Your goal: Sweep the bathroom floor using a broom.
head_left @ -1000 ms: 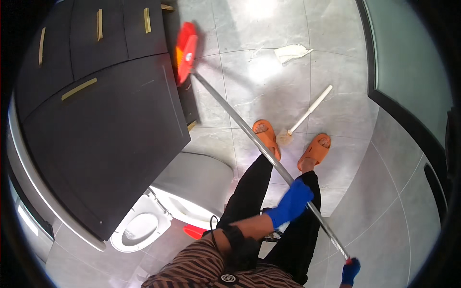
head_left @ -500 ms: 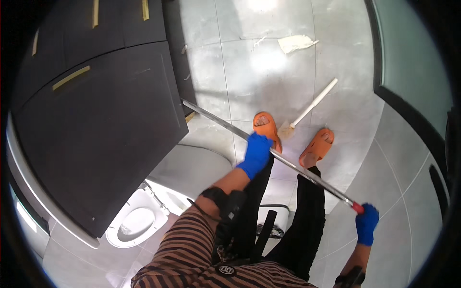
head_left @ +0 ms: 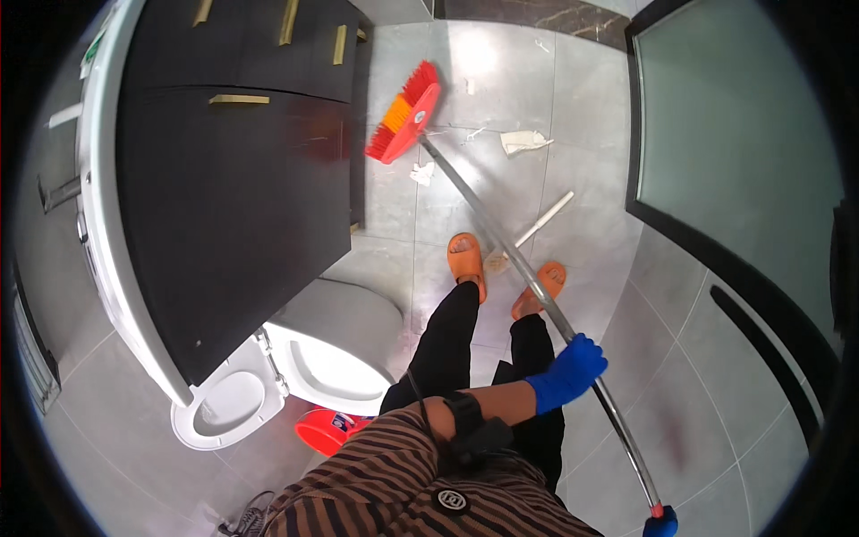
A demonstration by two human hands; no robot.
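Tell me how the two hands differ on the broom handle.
The left hand grips the broom handle mid-shaft and shows fully, forearm included. The right hand holds the handle's top end, mostly cut off by the picture's lower edge. Both wear blue gloves and close on the same metal handle.

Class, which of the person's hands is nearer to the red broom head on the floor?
Left. The left hand grips mid-handle, below the broom head; the right hand holds the handle's far end, farther away.

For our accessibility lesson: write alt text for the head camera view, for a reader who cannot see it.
A person's blue-gloved left hand and right hand grip a metal-handled broom, its red head on grey bathroom tiles near paper scraps, beside a dark cabinet and open toilet.
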